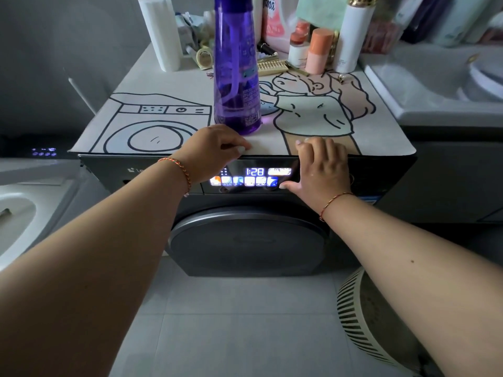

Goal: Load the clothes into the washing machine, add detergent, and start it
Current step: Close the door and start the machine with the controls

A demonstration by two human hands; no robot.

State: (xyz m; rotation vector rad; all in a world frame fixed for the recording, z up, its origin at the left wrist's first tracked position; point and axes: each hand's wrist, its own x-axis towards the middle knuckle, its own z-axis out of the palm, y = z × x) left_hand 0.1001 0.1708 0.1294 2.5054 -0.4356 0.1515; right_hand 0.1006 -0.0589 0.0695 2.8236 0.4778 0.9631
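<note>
- The washing machine (245, 213) looks loaded: its round, dark, smooth door (249, 240) sits shut, and no clothes show anywhere in view, so I judge they are inside.
- At far left of the machine's top, a tall white ribbed container (160, 31) stands on a flat printed mat (152, 123), matt and cartoon-lined, which overhangs the front edge.
- The left hand (215, 148) rests on the mat's near edge, fingers (239, 148) curled loosely and gripping nothing.
- Just behind it stands the purple detergent bottle (236, 77), translucent glossy plastic, tall and tapering; whether detergent has gone in I cannot tell.
- The control panel (250, 176) glows, a glassy dark strip with lit icons and a time of 1:28, so a programme seems chosen; starting appears to be what is left.
- The right hand (322, 167) lies spread over the panel's right end, thumb on the icon row, holding nothing.
- At near right on the tiled floor (245, 322), a slatted pale plastic laundry basket (364, 317) shows only its rim and wall.
</note>
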